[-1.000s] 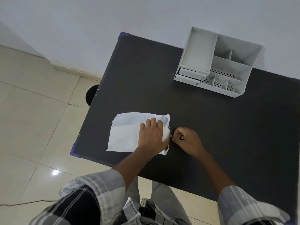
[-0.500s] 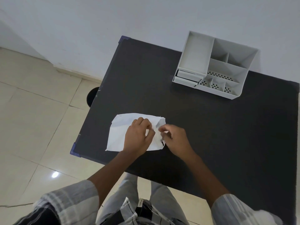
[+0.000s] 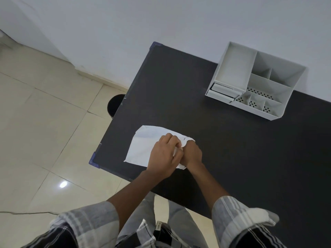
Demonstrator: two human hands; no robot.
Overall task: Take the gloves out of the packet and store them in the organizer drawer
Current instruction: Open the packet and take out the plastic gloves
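Observation:
A white paper packet (image 3: 143,145) lies flat on the black table (image 3: 232,149), near its front left corner. My left hand (image 3: 165,154) rests on the packet's right half, fingers curled onto its right edge. My right hand (image 3: 192,154) pinches that same edge from the right side, touching my left hand. The gloves are hidden from view. The white desk organizer (image 3: 254,81) stands at the back right of the table; its small drawer (image 3: 223,89) at the lower left sits slightly pulled out.
The table's left edge and blue-capped corners (image 3: 94,161) border a tiled floor (image 3: 44,122). A round black object (image 3: 115,104) sits on the floor under the left edge. A white wall runs behind the table.
My left hand went from lying flat on the packet to gripping its right edge. My right hand moved left until it met the left hand at that edge.

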